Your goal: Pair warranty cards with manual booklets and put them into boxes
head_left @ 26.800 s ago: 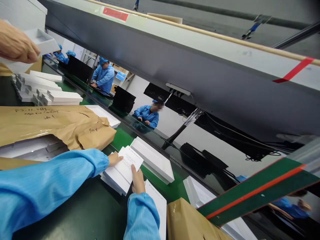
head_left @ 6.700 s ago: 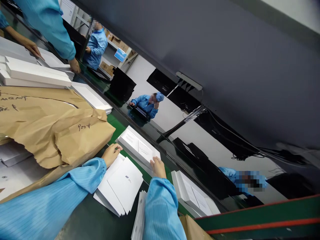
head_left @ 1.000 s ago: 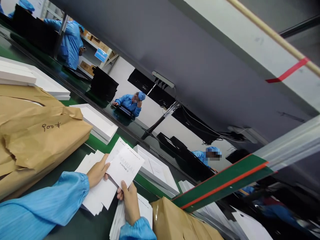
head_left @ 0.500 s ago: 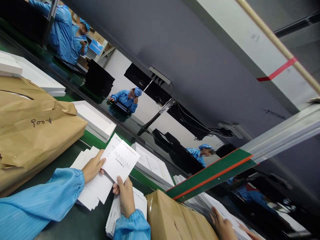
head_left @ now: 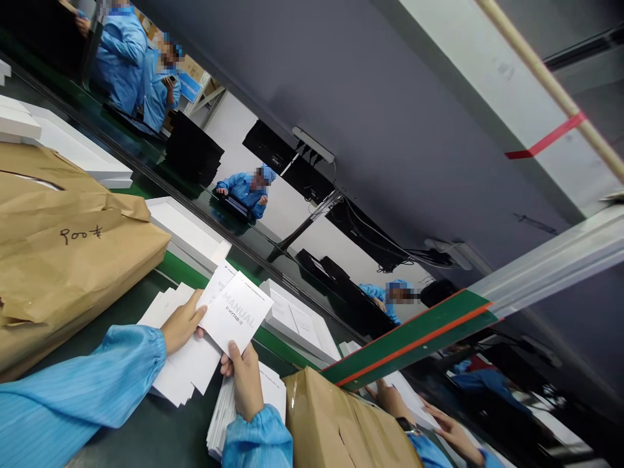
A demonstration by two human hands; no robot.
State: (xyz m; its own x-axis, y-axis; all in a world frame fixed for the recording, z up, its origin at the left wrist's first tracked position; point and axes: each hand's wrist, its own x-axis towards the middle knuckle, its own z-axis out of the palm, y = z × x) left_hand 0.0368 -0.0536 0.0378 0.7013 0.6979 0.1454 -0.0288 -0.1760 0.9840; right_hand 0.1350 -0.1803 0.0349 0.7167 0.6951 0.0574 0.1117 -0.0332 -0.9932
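Observation:
A square white manual (head_left: 238, 311), its cover printed "MANUAL", is pinched at its lower edge by my right hand (head_left: 246, 380), thumb on top. Tucked partly behind it is a second white printed leaflet (head_left: 213, 290). My left hand (head_left: 182, 325) grips the left edges of both, fingers closed. Below that hand lies a fanned pile of white booklets (head_left: 175, 380). A taller stack of white booklets (head_left: 273, 393) stands beneath and beside my right hand, partly hidden by it.
Brown paper packages (head_left: 78, 260) lie at left and, as a wrapped bundle (head_left: 341, 416), at right. Open white boxes (head_left: 188, 234) line the conveyor beyond. A green post (head_left: 409, 341) slants across the right. A co-worker's hands (head_left: 453, 432) handle white paper there; other people work farther back.
My hands and the manual stay almost in place. At the right, the co-worker's hands have shifted and now hold up a white sheet or booklet. People in the background have moved slightly.

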